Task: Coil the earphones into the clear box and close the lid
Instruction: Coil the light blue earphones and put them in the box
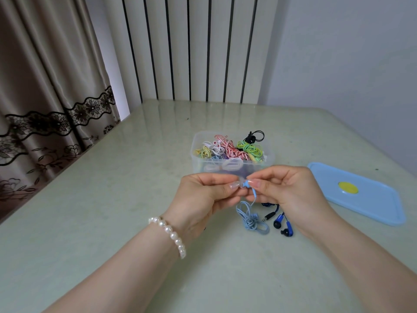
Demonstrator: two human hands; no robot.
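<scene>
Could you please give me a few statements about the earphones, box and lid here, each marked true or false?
1. The lid is on the box. False: it lies on the table, to the right of the box.
2. Both hands pinch the light blue earphones. True: left hand and right hand meet at their upper end.
3. The box holds coiled earphones. True.
4. The dark blue earphones are in the box. False: they lie on the table under the right hand.
5. The left wrist is bare. False: it wears a pearl bracelet.
</scene>
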